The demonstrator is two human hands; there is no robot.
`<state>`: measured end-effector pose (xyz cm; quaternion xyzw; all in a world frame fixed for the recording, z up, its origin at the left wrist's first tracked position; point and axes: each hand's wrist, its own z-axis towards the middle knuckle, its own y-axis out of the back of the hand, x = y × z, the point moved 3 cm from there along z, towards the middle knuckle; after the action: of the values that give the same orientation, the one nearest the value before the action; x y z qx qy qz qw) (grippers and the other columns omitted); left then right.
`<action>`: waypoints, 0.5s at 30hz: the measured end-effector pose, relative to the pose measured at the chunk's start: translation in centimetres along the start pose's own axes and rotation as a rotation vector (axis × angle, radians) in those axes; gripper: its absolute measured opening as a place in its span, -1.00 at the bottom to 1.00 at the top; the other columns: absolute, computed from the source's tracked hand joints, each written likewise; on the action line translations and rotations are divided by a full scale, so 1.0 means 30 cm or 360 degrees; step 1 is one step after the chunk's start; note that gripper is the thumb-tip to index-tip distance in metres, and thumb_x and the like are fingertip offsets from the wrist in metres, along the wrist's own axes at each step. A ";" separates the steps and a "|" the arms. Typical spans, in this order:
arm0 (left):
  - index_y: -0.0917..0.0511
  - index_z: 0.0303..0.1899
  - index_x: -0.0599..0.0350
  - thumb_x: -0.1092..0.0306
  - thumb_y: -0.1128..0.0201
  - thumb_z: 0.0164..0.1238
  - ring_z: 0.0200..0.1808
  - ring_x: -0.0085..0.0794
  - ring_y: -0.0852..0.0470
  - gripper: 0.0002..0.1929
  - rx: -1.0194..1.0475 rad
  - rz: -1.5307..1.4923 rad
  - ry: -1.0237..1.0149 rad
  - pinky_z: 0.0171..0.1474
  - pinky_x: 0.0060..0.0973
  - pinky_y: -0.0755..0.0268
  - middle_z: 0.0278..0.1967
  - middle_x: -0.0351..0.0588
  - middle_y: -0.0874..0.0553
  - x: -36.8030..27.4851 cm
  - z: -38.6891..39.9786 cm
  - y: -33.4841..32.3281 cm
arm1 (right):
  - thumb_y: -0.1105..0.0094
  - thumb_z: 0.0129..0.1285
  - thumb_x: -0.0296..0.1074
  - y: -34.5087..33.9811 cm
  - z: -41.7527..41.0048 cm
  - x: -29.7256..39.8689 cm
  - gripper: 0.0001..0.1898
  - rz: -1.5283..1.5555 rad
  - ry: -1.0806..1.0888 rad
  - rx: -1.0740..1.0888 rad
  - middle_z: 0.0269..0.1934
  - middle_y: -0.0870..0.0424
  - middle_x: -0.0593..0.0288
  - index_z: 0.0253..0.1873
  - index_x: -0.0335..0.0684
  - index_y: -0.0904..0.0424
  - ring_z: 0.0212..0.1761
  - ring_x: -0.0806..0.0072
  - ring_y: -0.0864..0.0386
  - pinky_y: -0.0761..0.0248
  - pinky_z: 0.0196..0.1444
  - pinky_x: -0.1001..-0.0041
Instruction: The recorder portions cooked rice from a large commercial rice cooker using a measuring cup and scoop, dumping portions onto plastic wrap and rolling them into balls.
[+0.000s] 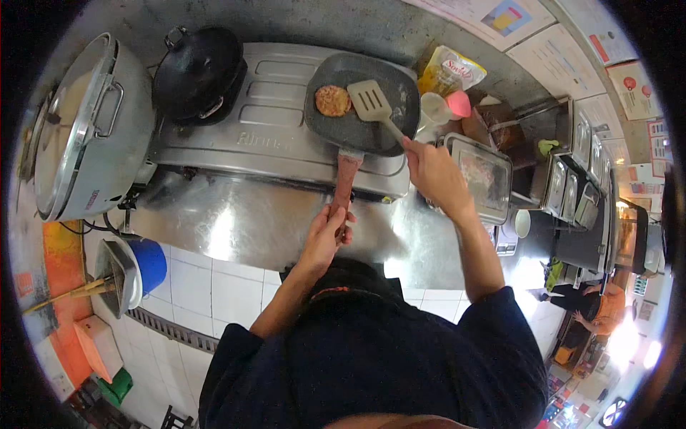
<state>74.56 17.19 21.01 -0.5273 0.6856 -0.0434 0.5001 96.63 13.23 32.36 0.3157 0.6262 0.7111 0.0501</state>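
Note:
My left hand (325, 234) grips the brownish-pink handle (347, 179) of a square grey frying pan (370, 69). The pan rests on the right side of a steel gas stove (214, 142). In the pan, left of centre, lies a round browned patty (333, 101). My right hand (435, 167) holds a beige slotted spatula (371, 102) near the pan's right rim. The spatula's flat blade is over the pan, just right of the patty; whether the two touch, I cannot tell.
A black wok (195, 75) sits at the stove's left, beside a large lidded cooker (107, 139). Right of the pan stand an oil pouch (450, 72), a clear cup (435, 109) and a lidded steel container (479, 177). Farther right, a person (595, 308) is in the background.

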 end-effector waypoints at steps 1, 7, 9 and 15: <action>-0.41 0.16 0.15 0.21 0.00 0.55 -0.43 -0.56 -0.50 -0.69 -0.0009 0.0007 0.0016 -0.35 -0.56 -0.36 -0.21 -0.17 -0.56 0.002 -0.012 0.000 | -0.05 0.32 -0.34 -0.001 -0.026 -0.001 -0.74 0.0012 -0.0012 0.0010 -0.41 -0.61 -0.24 0.01 -0.23 -0.65 -0.35 -0.18 -0.58 -0.44 -0.25 -0.01; -0.42 0.12 0.16 0.17 0.02 0.55 -0.40 -0.55 -0.53 -0.68 -0.0039 0.0091 -0.0047 -0.34 -0.58 -0.39 -0.20 -0.16 -0.59 -0.033 0.024 -0.027 | -0.01 0.33 -0.33 0.019 0.024 -0.022 -0.71 -0.0166 -0.0025 0.0084 -0.40 -0.61 -0.30 0.06 -0.22 -0.62 -0.33 -0.23 -0.58 -0.45 -0.21 -0.05; -0.41 0.11 0.18 0.16 0.02 0.55 -0.39 -0.55 -0.54 -0.68 -0.0005 0.0114 -0.0028 -0.35 -0.58 -0.40 -0.19 -0.15 -0.60 0.001 -0.004 -0.018 | 0.00 0.33 -0.32 0.016 -0.024 -0.025 -0.69 -0.0199 -0.0007 0.0105 -0.39 -0.62 -0.26 0.10 -0.21 -0.61 -0.31 -0.19 -0.60 -0.45 -0.19 -0.05; -0.39 0.04 0.15 0.17 0.02 0.56 -0.40 -0.58 -0.53 -0.74 0.0031 0.0102 0.0021 -0.30 -0.56 -0.43 -0.17 -0.14 -0.62 0.002 -0.006 -0.021 | -0.07 0.30 -0.37 0.143 0.022 -0.066 -0.71 0.0088 0.0029 0.0111 -0.38 -0.64 -0.20 0.06 -0.27 -0.62 -0.42 -0.08 -0.60 -0.43 -0.29 0.17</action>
<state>74.85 16.76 21.43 -0.4997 0.7051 -0.0376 0.5017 99.93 11.96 35.54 0.3281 0.6421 0.6928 0.0137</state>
